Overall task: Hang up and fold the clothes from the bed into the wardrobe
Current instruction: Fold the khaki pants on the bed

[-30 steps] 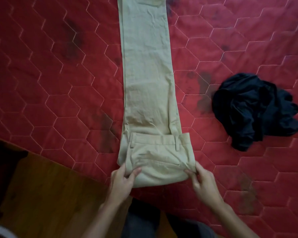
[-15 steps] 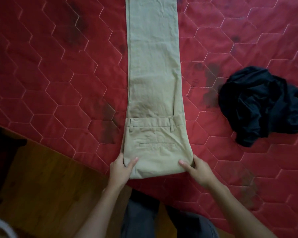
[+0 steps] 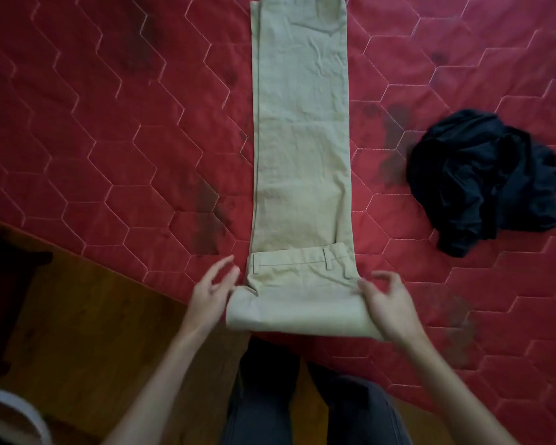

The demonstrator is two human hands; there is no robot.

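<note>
On the red quilted bedspread (image 3: 109, 139), long beige cotton trousers (image 3: 302, 123) lie flat, only their waist end rolled at the near edge; most folding remains, and a crumpled black garment (image 3: 482, 181) waits alongside. The left hand (image 3: 212, 292) and the right hand (image 3: 390, 305) flank that roll, fingers spread, palms against its ends, gripping nothing.

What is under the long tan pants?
The khaki trousers lie flat on the red quilted bedspread, which shows on both sides of them. The strip right beneath them is covered, so anything there cannot be seen.
</note>
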